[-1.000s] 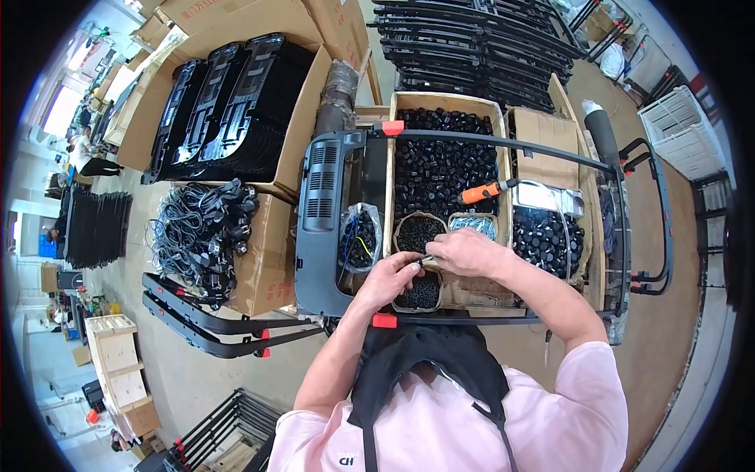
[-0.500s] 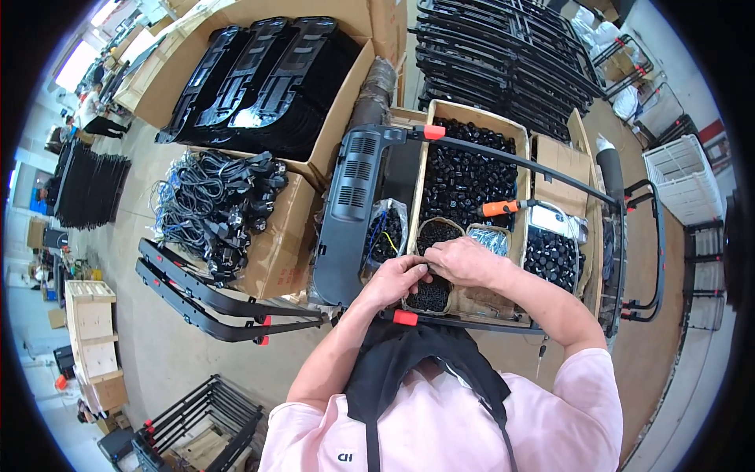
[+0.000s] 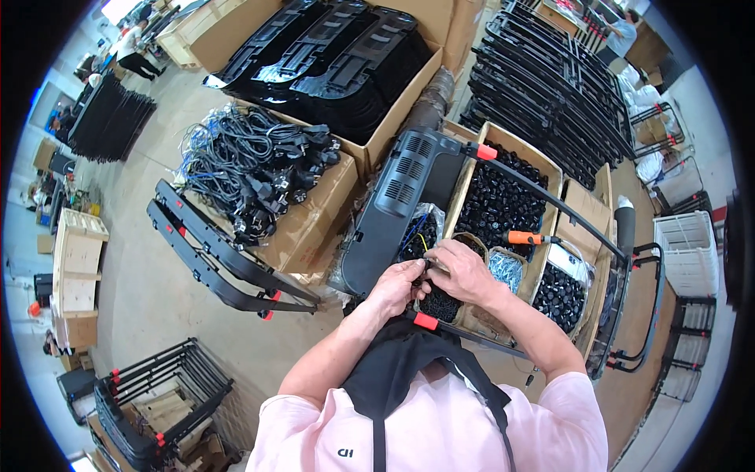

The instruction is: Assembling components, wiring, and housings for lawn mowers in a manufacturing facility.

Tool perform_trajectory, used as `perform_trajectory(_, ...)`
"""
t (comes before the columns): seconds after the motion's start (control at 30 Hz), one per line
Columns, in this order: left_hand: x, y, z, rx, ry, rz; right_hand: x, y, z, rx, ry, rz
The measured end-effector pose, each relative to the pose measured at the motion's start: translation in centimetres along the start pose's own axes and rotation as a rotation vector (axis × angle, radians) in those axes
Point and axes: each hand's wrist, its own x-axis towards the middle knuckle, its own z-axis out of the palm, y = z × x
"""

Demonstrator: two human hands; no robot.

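My left hand (image 3: 399, 288) and my right hand (image 3: 462, 272) meet fingertip to fingertip, both closed in a pinch. A small black part (image 3: 427, 267) shows between them; its exact kind is too small to tell. Just below the hands is a tray of small black screws (image 3: 440, 307). To the left lies a black frame's vented plastic cover (image 3: 397, 185), its long bars reaching right across the parts bins. Red clips sit on the frame, one at the far bar (image 3: 483, 152) and one at the near bar (image 3: 425, 321).
Right of my hands are silver screws (image 3: 505, 270), round black caps (image 3: 559, 299) and an orange power screwdriver (image 3: 525, 237). Beyond stands a bin of black parts (image 3: 503, 193). Power cords (image 3: 263, 169) heap on a carton at left. Stacked black frames (image 3: 546, 94) stand farther back.
The view has turned, so the bench and boxes appear shifted to the right and tilted. My hands stay together, and a small black part now shows more plainly between the fingertips.
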Motion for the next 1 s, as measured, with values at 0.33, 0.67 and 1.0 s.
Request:
perform_trajectory(0.33, -4.2, 1.3, -3.1, -0.084, 0.083, 0.194, 4.1, -0.9, 4.7, 0.048, -0.047, 0.005)
perform_trajectory(0.67, -11.1, 2.0, -7.2, -0.213, 0.015, 0.278, 10.2, -0.7, 13.0, 0.044, 0.011, 0.014)
perform_trajectory(1.0, -10.5, 3.7, -8.3, 0.051, 0.082, 0.176, 11.4, -1.5, 13.0, -0.117, -0.106, 0.038)
